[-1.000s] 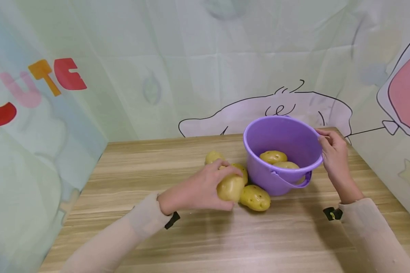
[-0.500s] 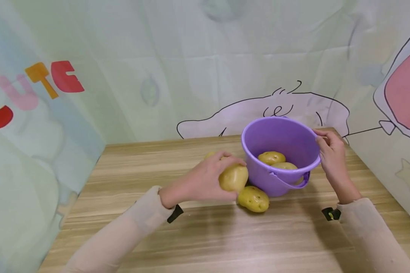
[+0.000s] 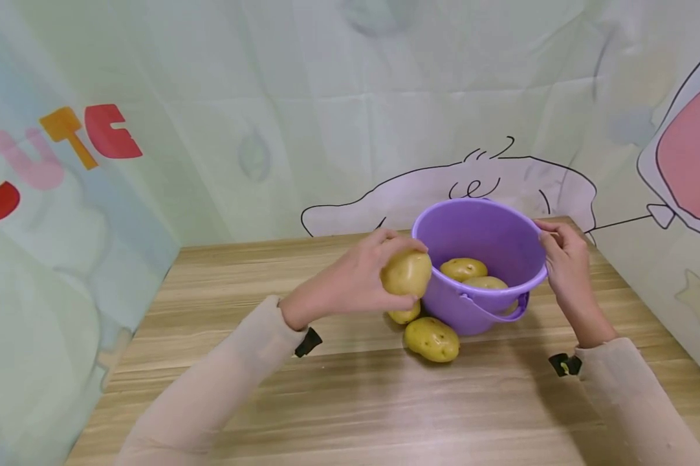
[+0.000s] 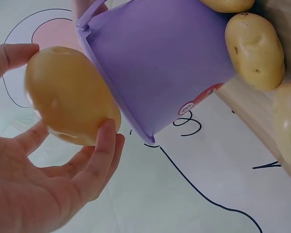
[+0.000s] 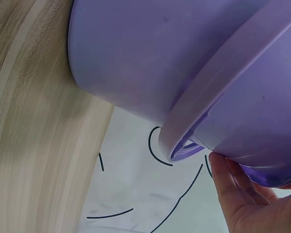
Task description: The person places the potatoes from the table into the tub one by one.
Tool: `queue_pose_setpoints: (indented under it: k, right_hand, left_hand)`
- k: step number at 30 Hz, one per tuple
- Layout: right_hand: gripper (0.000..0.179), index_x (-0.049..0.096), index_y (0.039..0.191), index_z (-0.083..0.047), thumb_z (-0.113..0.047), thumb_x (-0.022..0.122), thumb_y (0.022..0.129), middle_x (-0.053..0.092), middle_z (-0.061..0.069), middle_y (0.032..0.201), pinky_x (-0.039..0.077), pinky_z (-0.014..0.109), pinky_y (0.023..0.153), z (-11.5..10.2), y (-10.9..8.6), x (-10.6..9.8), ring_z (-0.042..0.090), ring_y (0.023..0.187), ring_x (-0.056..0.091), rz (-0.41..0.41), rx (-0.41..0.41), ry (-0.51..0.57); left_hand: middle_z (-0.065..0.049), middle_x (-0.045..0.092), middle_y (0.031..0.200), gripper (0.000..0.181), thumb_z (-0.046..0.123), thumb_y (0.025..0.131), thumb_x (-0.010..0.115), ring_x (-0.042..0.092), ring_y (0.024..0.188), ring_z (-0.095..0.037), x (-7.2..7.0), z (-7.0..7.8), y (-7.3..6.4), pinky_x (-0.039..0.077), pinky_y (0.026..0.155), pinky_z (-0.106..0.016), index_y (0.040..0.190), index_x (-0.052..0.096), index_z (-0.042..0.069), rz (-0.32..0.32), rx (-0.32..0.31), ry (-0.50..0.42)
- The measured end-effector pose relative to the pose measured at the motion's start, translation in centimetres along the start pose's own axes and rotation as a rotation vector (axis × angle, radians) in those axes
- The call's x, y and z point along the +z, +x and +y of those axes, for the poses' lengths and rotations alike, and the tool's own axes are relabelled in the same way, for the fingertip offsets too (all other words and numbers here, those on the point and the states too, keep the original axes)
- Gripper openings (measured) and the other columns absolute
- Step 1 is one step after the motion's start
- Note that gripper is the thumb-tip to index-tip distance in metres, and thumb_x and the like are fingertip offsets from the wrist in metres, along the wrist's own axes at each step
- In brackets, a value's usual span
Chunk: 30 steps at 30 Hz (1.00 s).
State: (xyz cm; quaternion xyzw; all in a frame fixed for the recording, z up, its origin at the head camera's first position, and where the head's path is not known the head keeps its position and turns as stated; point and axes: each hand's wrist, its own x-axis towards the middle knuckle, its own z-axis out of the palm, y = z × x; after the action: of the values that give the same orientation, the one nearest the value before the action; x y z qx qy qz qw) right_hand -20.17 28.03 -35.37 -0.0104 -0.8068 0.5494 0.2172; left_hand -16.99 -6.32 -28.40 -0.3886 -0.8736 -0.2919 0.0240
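Note:
A smooth yellow potato (image 3: 408, 274) is gripped between the thumb and fingers of my left hand (image 3: 364, 275). It is up at the left rim of a purple bucket (image 3: 449, 309), overlapping it in the head view. My right hand (image 3: 568, 265) holds the bucket's right rim, thumb and fingers on either side. Inside lie two visible potatoes, one farther back (image 3: 464, 268) and one nearer (image 3: 486, 283). Outside, a potato (image 3: 433, 340) rests before the bucket and another (image 3: 405, 313) is partly hidden by my left hand. The left wrist view shows a third loose potato (image 4: 287, 121).
The bucket's handle (image 3: 515, 314) hangs down on its near side. Beneath everything is a wood-grain table (image 3: 268, 401). A printed cloth backdrop (image 3: 303, 129) rises right behind the table's far edge and along both sides.
My left hand has lifted the potato from among the others and moved it up and right to the bucket's rim. The right hand keeps its hold on the bucket.

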Motion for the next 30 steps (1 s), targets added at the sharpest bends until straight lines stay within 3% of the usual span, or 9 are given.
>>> queue_pose_setpoints:
  k: [17, 30]
  right_hand:
    - [0.037, 0.059, 0.13, 0.006, -0.016, 0.047, 0.103, 0.063, -0.016, 0.086, 0.05, 0.014, 0.064, -0.1, 0.0, 0.0, 0.003, 0.077, 0.061, -0.001, -0.005, -0.005]
    - [0.038, 0.058, 0.131, 0.006, -0.016, 0.046, 0.104, 0.063, -0.015, 0.087, 0.05, 0.014, 0.064, -0.1, 0.0, -0.1, 0.003, 0.076, 0.062, -0.011, 0.001, -0.001]
  left_hand:
    - [-0.006, 0.048, 0.131, 0.066, 0.041, 0.08, 0.078, 0.05, 0.109, -0.017, -0.2, -0.1, 3.7, 0.051, 0.081, -0.033, 0.139, 0.054, 0.024, 0.045, -0.021, -0.058]
    - [-0.005, 0.047, 0.135, 0.067, 0.045, 0.082, 0.078, 0.047, 0.113, -0.016, 0.4, -0.2, 6.0, 0.05, 0.082, -0.03, 0.141, 0.052, 0.026, 0.028, -0.055, -0.019]
